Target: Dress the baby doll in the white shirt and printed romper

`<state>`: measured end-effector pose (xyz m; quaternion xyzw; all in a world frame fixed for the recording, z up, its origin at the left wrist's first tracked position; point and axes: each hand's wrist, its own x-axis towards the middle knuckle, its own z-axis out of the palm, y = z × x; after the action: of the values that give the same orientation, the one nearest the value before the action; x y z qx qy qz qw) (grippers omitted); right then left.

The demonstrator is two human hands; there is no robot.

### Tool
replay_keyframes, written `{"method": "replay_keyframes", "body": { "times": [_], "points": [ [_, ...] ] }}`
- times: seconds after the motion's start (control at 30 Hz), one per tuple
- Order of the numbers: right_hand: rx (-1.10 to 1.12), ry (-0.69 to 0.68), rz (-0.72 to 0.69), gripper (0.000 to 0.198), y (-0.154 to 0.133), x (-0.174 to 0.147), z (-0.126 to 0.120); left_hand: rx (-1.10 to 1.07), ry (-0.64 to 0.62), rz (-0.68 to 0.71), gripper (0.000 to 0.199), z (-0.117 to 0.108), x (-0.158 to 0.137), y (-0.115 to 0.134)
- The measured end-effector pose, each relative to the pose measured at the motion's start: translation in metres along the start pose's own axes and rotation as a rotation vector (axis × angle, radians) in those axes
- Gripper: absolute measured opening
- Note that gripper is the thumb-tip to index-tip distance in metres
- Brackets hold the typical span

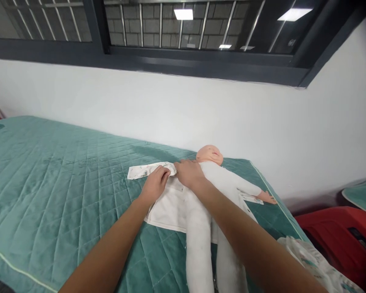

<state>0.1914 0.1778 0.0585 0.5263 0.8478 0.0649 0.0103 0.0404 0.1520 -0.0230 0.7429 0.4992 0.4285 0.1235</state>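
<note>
A baby doll with a white cloth body and a flesh-coloured head lies on its back on a green quilted pad. Spread open beneath it is a white baby shirt, one sleeve stretched out to the left with a small print. My left hand pinches that sleeve near its armhole. My right hand is closed around the doll's arm at the shoulder, mostly covering it; its fingertips meet the sleeve opening. The doll's other arm reaches out to the right, over the other printed sleeve.
The green quilted pad extends far to the left and ends at a white wall. A dark-framed window with bars is above. Printed white cloth lies at the lower right, near a red plastic object.
</note>
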Motion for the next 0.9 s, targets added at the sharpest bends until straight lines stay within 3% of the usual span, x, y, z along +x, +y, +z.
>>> {"method": "replay_keyframes", "body": {
  "times": [0.1,0.17,0.27,0.33,0.4,0.5,0.67,0.9],
  "points": [
    [0.053,0.085,0.003,0.030,0.014,-0.018,-0.012,0.036,0.035,-0.077,0.020,0.001,0.000,-0.004],
    [0.165,0.257,0.079,0.033,0.033,-0.041,-0.017,0.074,0.035,-0.136,0.018,0.002,-0.001,-0.005],
    [0.336,0.565,0.443,0.037,0.070,-0.081,-0.008,0.171,-0.025,-0.174,0.024,0.004,-0.002,-0.001],
    [0.428,0.542,0.754,0.040,0.090,-0.104,0.006,0.249,-0.055,-0.184,0.031,0.005,-0.002,0.003],
    [0.465,0.392,0.868,0.042,0.102,-0.119,0.018,0.314,-0.065,-0.201,0.032,0.005,-0.002,0.007],
    [0.485,0.293,0.881,0.046,0.106,-0.124,0.028,0.382,-0.068,-0.226,0.029,0.004,-0.002,0.011],
    [0.666,0.382,0.908,0.056,0.103,-0.113,0.031,0.429,-0.057,-0.257,0.031,0.002,0.002,0.015],
    [0.953,0.476,0.863,0.067,0.106,-0.104,0.049,0.364,0.073,-0.313,0.035,0.002,0.031,0.038]
  ]
}}
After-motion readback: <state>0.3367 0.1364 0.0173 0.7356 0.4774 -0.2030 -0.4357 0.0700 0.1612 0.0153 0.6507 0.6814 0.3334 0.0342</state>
